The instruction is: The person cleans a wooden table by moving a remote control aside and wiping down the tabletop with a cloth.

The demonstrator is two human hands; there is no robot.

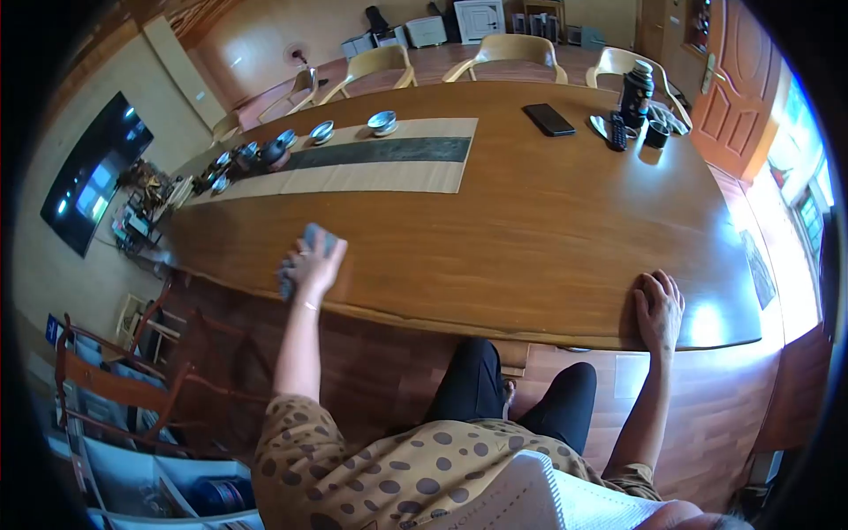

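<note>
My left hand (316,263) presses a grey-blue cloth (287,276) against the wooden table (495,247), near its front edge on the left. Parts of the cloth stick out above and to the left of the fingers. At the table's right front edge, my right hand (659,309) rests palm down on the wood, with its fingers slightly bent and nothing visible in it. Beyond my left hand lies a beige and dark table runner (389,176).
Bowls (382,122) and a dark teapot (274,154) stand on the runner. A phone (548,120), a remote (618,131), a flask (636,93) and a small cup (656,134) are toward the back right. Chairs (380,62) line the far side.
</note>
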